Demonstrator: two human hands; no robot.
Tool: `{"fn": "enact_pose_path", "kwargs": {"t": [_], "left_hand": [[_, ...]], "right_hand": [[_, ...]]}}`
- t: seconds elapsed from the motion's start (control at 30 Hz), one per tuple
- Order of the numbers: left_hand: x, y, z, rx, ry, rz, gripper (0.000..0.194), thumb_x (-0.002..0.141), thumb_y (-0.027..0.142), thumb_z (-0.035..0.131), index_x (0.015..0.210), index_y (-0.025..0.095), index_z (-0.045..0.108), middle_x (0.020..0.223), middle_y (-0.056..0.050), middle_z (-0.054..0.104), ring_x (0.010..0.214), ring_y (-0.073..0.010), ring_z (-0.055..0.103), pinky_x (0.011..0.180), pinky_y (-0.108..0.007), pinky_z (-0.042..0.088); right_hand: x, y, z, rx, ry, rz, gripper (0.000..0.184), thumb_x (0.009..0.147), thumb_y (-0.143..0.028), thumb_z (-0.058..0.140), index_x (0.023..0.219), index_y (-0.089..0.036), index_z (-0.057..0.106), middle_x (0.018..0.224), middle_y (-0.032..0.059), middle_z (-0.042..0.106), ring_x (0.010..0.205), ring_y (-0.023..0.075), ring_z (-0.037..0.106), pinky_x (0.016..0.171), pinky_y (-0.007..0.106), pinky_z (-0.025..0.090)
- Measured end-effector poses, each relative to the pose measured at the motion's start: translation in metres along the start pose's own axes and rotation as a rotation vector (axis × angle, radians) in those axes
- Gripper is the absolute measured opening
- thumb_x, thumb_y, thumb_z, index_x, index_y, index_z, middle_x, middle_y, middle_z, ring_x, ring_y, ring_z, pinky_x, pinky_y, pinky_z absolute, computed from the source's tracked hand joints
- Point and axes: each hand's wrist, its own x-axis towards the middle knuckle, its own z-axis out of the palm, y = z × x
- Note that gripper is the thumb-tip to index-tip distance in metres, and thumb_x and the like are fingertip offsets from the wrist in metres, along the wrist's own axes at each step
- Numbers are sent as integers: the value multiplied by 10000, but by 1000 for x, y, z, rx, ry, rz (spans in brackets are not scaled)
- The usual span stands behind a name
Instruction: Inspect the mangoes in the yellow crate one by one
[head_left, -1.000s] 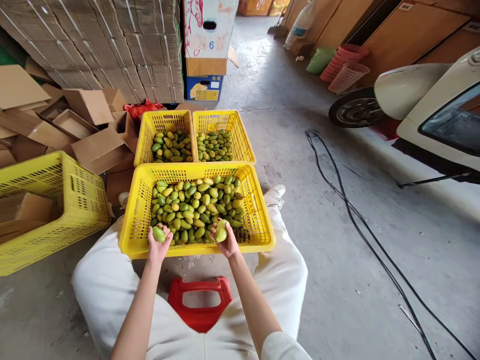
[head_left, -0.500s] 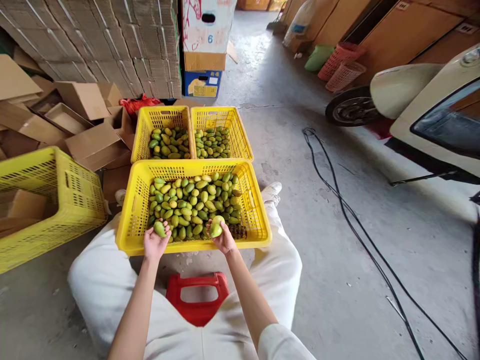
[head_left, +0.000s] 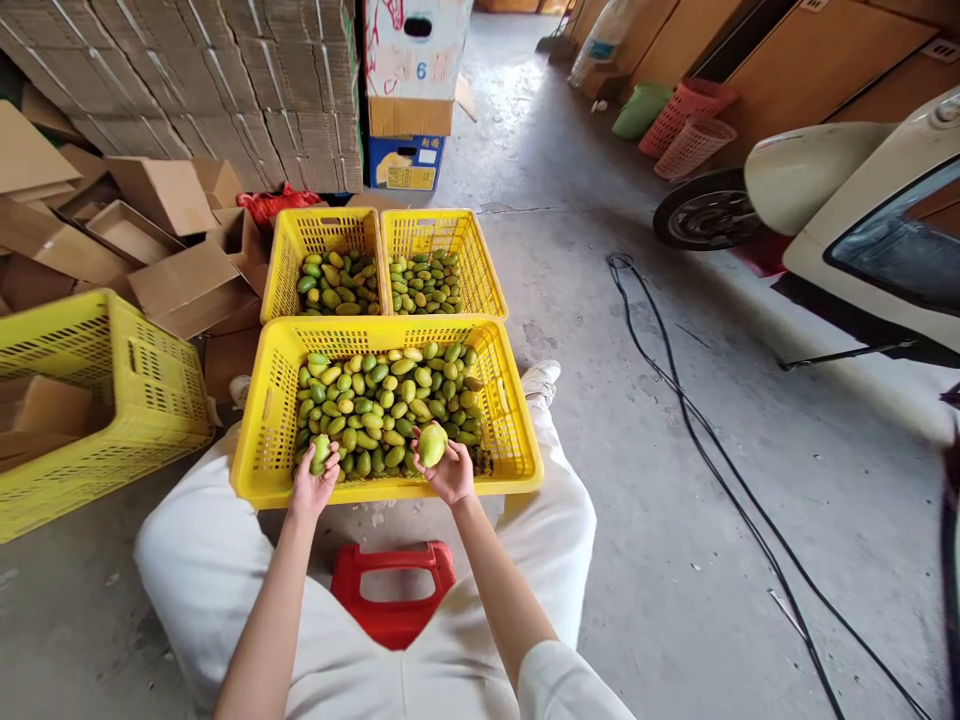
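My left hand [head_left: 315,482] is closed around a small green mango [head_left: 320,454], holding it over the near left edge of the large yellow crate [head_left: 390,490]. On the upturned palm of my right hand [head_left: 453,474] rests a paler yellow-green mango [head_left: 432,445], gripped by the fingers, above the crate's near right part. Beneath and beyond both hands lies a heap of green and yellowish mangoes [head_left: 386,400] in that crate. Behind it stand two smaller yellow crates, the left crate [head_left: 322,222] and the right crate [head_left: 450,225], each with mangoes at the bottom.
A yellow crate [head_left: 161,385] with cardboard inside stands at left, by a pile of open cartons [head_left: 184,285]. A red plastic stool [head_left: 394,635] is between my legs. Black cable [head_left: 686,400] runs along the floor at right, near a parked scooter [head_left: 825,190].
Both mangoes have been turned in my hands. The left one is more upright, and the right one now shows a broad pale side. My right palm has opened upward more.
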Motion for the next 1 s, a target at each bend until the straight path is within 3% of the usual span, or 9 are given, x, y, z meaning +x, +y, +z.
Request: {"fn": "enact_pose_path", "kwargs": {"t": [0.13, 0.23, 0.33, 0.43, 0.53, 0.67, 0.83, 0.9, 1.0], "left_hand": [[-1, 0, -5, 1, -60, 20, 201, 830, 174, 711, 1024, 171, 656, 850, 3, 496, 584, -77, 440, 471, -168, 412], [1, -1, -7, 4, -66, 41, 258, 762, 197, 692, 1016, 157, 679, 857, -24, 550, 593, -90, 470, 479, -189, 438], [3, -1, -6, 6, -25, 50, 229, 791, 185, 639, 1011, 145, 693, 900, -77, 648, 605, -102, 513, 498, -201, 476], [5, -2, -6, 38, 31, 45, 324, 863, 139, 597, 1159, 153, 727, 1013, -120, 750, 722, -140, 649, 589, -213, 568], [7, -3, -9, 118, 58, 34, 453, 905, 101, 629, 1342, 176, 722, 1052, -107, 788, 878, -173, 749, 744, -239, 652], [12, -4, -17, 196, 7, -12, 442, 841, 53, 781, 1261, 188, 747, 994, -73, 766, 833, -163, 741, 723, -227, 642], [15, -3, -20, 122, -70, 7, 264, 850, 13, 812, 982, 202, 684, 921, 1, 626, 608, -36, 524, 469, -102, 389], [14, -1, -19, 103, -70, 10, 185, 915, 55, 781, 945, 193, 661, 909, 5, 596, 550, -21, 430, 428, -100, 331], [13, 0, -15, 85, -70, 15, 57, 1003, 187, 732, 974, 185, 683, 843, 11, 558, 527, -44, 408, 423, -132, 350]], "right_hand": [[-1, 0, -2, -8, 7, 46, 508, 811, -335, 819, 1305, -293, 708, 1300, 99, 828, 1210, 340, 788, 935, 555, 706], [3, 1, -6, -12, 73, 71, 413, 854, -336, 858, 1229, -247, 710, 1182, 99, 841, 1095, 288, 817, 830, 419, 731], [7, 1, -9, 15, 165, 71, 376, 867, -353, 899, 1163, -231, 703, 1015, 68, 827, 903, 222, 814, 640, 265, 684], [9, 1, -10, 73, 192, 18, 341, 872, -342, 903, 1126, -266, 689, 919, 12, 784, 829, 178, 783, 586, 207, 644], [10, 1, -8, 85, 178, -25, 304, 869, -265, 879, 1093, -291, 676, 988, -4, 787, 846, 160, 767, 593, 200, 644], [10, 3, -5, 55, 142, -33, 320, 856, -223, 870, 1102, -291, 676, 1089, 5, 806, 738, 123, 709, 531, 180, 577], [6, 2, -5, -40, 68, -31, 440, 884, -433, 842, 1286, -329, 695, 1069, 28, 810, 905, 237, 796, 680, 346, 683], [5, 1, -4, -69, 48, -34, 541, 831, -407, 850, 1343, -339, 690, 1098, 41, 818, 1054, 304, 812, 816, 460, 716], [3, 2, -1, -97, 45, -56, 665, 722, -286, 888, 1355, -337, 691, 1123, 48, 826, 1152, 331, 800, 932, 512, 709]]}}
